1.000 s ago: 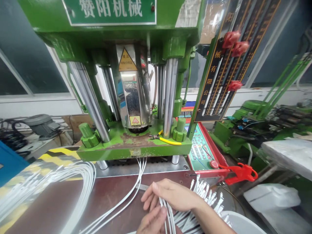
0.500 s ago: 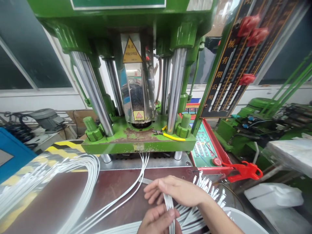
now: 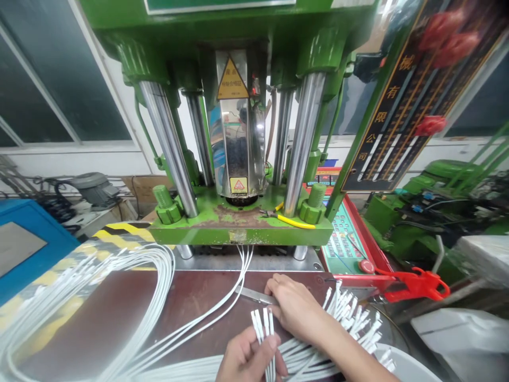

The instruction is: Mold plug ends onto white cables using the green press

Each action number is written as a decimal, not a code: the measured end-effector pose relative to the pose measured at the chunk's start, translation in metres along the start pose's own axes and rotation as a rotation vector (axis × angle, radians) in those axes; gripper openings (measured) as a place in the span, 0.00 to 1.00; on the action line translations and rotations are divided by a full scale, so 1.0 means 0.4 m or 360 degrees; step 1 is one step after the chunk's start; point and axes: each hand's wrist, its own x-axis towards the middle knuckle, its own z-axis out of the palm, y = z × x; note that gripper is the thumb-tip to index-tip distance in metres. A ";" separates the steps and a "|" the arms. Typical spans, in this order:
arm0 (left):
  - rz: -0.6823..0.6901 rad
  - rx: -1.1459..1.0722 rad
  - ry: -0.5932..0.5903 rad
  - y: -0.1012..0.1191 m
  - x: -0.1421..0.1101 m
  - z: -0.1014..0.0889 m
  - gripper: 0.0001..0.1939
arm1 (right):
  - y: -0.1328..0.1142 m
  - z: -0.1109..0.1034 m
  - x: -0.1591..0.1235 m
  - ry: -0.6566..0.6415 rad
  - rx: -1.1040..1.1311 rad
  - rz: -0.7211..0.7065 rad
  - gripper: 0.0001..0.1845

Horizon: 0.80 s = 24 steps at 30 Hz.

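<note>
Several white cables (image 3: 263, 324) stand in a fanned bunch, with my left hand (image 3: 252, 354) closed around them and their ends sticking up above the thumb. Just beyond, my right hand (image 3: 294, 307) has its fingers curled over the right end of a flat metal strip (image 3: 254, 295) on the brown table (image 3: 191, 302). The strip's far end lies beside a few white cables (image 3: 226, 302) that run out from under the green press (image 3: 242, 233). How the right fingertips grip the strip is partly hidden.
A coiled bundle of white cables (image 3: 159, 276) lies on the left. More cables with connector ends (image 3: 353, 313) are at right, by a pale round container (image 3: 401, 366). Yellow-handled pliers (image 3: 294, 220) rest on the press. A control panel (image 3: 344, 239) and a red air gun (image 3: 421, 285) are at right.
My right hand has moved from the cable ends to the metal strip and closed on its end. The cable ends in my left hand are now uncovered. The view has shifted slightly left.
</note>
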 end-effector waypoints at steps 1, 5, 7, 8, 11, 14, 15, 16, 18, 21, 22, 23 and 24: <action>-0.0016 -0.0032 0.0007 0.000 0.002 -0.001 0.26 | -0.003 0.002 0.000 0.0008 -0.0040 -0.0013 0.08; -0.0018 0.0038 0.0040 0.007 0.004 0.000 0.24 | -0.004 -0.016 -0.009 0.0047 -0.0071 -0.0015 0.04; 0.0029 0.0129 0.0034 0.015 0.001 0.001 0.22 | 0.004 -0.030 -0.015 0.0032 -0.0083 0.0071 0.06; 0.0062 0.0168 0.0030 0.019 0.000 0.001 0.22 | 0.010 -0.035 -0.018 0.0026 -0.0085 0.0118 0.07; 0.0142 0.0246 0.0034 0.025 0.001 0.000 0.22 | 0.031 -0.043 -0.026 0.0050 -0.0116 0.0251 0.11; 0.0130 0.0256 0.0039 0.019 0.008 -0.001 0.22 | 0.048 -0.042 -0.032 0.0156 -0.0066 0.0372 0.12; 0.0114 0.0241 0.0039 0.016 0.012 -0.001 0.22 | 0.050 -0.042 -0.033 0.0196 0.0031 0.0386 0.12; 0.0097 0.0215 0.0039 0.013 0.015 -0.001 0.22 | 0.051 -0.042 -0.034 0.0218 0.0192 0.0375 0.12; 0.0095 0.0172 0.0035 0.007 0.020 0.000 0.23 | 0.047 -0.042 -0.033 0.0146 0.0649 0.0329 0.13; 0.0134 0.0249 -0.0004 0.005 0.024 -0.003 0.23 | 0.031 -0.040 -0.024 -0.0048 0.1300 0.0290 0.19; 0.0147 0.0318 -0.0022 0.005 0.025 -0.005 0.24 | 0.025 -0.039 -0.019 -0.0071 0.1447 0.0280 0.22; 0.0155 0.0388 -0.0040 0.005 0.026 -0.007 0.25 | 0.020 -0.038 -0.016 -0.0079 0.1557 0.0259 0.26; 0.0148 0.0430 -0.0058 0.005 0.028 -0.009 0.26 | 0.016 -0.037 -0.012 -0.0083 0.1642 0.0232 0.27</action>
